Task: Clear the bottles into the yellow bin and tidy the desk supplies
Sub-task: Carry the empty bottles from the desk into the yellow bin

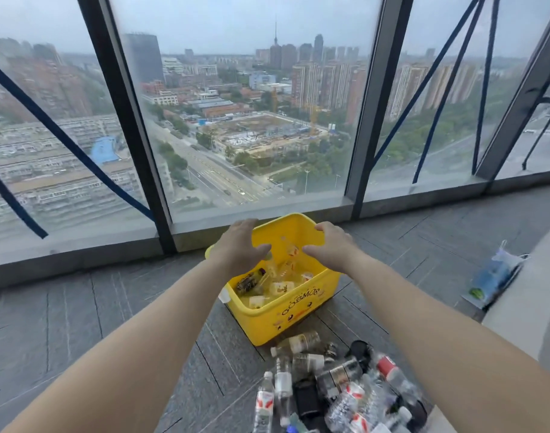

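Rectangular plastic bin (298,314): bright yellow, with dark printed lettering and small black-and-orange figures on the near wall.
Clear plastic bottles inside the bin (281,287): white labels with orange marks; one dark brown bottle (250,281) among them.
Heap of clear plastic bottles on the floor (345,395): red-and-white labels, some black pieces.
Plank floor (80,323): dark grey, thin black seams.
Soft plastic bag (494,276): blue and white, green patch.
Window bars (128,120): black.

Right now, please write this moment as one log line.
left hand open; right hand open; both above yellow bin; bottle pile on floor
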`<state>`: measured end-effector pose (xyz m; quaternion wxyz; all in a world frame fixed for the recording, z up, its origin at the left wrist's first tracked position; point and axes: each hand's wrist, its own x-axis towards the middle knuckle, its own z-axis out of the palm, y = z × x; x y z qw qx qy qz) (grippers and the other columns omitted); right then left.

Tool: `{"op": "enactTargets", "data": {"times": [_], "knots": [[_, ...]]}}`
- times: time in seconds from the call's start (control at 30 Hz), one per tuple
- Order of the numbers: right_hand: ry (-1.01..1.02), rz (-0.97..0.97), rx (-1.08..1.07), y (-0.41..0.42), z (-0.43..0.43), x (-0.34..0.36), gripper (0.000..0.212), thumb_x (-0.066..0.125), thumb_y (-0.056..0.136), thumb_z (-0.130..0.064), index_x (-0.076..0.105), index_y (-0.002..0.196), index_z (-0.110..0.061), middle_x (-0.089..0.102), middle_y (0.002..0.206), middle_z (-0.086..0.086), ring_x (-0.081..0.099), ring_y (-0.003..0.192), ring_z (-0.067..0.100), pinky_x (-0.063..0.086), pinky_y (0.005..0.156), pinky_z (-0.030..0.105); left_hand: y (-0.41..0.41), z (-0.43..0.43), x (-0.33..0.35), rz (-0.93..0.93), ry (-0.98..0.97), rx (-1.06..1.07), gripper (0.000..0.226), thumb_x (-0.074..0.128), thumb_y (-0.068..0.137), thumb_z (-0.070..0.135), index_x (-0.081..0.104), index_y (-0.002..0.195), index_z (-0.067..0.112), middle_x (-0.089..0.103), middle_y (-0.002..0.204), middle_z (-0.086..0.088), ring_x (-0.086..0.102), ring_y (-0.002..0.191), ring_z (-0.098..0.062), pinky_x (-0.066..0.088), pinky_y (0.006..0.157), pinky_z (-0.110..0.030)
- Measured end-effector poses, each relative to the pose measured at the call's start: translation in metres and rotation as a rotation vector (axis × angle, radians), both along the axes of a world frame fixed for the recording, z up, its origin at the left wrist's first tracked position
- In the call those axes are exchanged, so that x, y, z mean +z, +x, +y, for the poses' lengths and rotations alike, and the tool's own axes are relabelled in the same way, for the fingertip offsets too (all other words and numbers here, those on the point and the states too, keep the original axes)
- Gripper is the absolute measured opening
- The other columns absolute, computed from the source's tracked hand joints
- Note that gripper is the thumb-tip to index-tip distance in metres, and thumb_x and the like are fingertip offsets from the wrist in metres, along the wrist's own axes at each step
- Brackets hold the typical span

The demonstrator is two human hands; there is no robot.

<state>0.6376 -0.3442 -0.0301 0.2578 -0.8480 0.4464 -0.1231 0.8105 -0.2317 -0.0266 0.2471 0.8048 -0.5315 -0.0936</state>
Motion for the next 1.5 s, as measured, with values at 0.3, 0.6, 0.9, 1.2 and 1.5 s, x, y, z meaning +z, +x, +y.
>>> {"op": "enactTargets", "data": {"times": [0.3, 0.6, 0.9, 1.2, 1.5], "knots": [[-0.074, -0.17, -0.006, -0.133, 0.076, 0.051, 0.048, 0.06, 0.09, -0.032, 0.047, 0.132, -0.014, 0.048, 0.135, 0.007, 0.047, 0.123, 0.022, 0.042, 0.098, 0.034, -0.138, 0.043, 0.04, 0.094, -0.249, -0.139, 0.036, 0.06, 0.089, 0.034, 0.056, 0.123, 0.023, 0.058, 0.126, 0.003, 0.053, 0.116, -0.014, 0.045, 0.087, -0.03], [-0.217, -0.065, -0.273, -0.355, 0.154, 0.088, 0.046, 0.059, 0.091, -0.033, 0.049, 0.132, -0.015, 0.05, 0.136, 0.004, 0.047, 0.125, 0.019, 0.037, 0.102, 0.03, -0.307, 0.071, 0.073, 0.061, -0.266, -0.407, 0.036, 0.063, 0.088, 0.029, 0.057, 0.122, 0.022, 0.057, 0.126, -0.002, 0.054, 0.114, -0.016, 0.043, 0.09, -0.029], [-0.221, 0.114, -0.568, -0.573, 0.243, 0.083, 0.048, 0.056, 0.091, -0.037, 0.044, 0.135, -0.02, 0.044, 0.142, 0.001, 0.045, 0.127, 0.021, 0.04, 0.098, 0.032, -0.495, 0.106, 0.061, -0.018, -0.213, -0.644, 0.036, 0.061, 0.086, 0.037, 0.057, 0.121, 0.027, 0.055, 0.127, 0.003, 0.055, 0.113, -0.016, 0.046, 0.092, -0.033], [-0.245, 0.194, -0.744, -0.697, 0.276, 0.073, 0.058, 0.058, 0.09, -0.036, 0.039, 0.141, -0.017, 0.037, 0.148, 0.004, 0.036, 0.134, 0.025, 0.034, 0.106, 0.034, -0.587, 0.114, 0.058, -0.1, -0.119, -0.755, 0.052, 0.058, 0.089, 0.039, 0.043, 0.137, 0.023, 0.04, 0.145, 0.0, 0.044, 0.128, -0.02, 0.041, 0.101, -0.034], [-0.302, 0.468, -0.908, -0.766, 0.209, 0.041, 0.088, 0.057, 0.088, -0.048, -0.001, 0.151, -0.029, -0.013, 0.16, -0.001, -0.013, 0.147, 0.025, 0.004, 0.119, 0.045, -0.672, 0.032, 0.04, -0.22, 0.026, -0.876, 0.084, 0.06, 0.085, 0.051, 0.012, 0.151, 0.028, 0.001, 0.16, 0.001, 0.013, 0.146, -0.022, 0.02, 0.117, -0.04]]}}
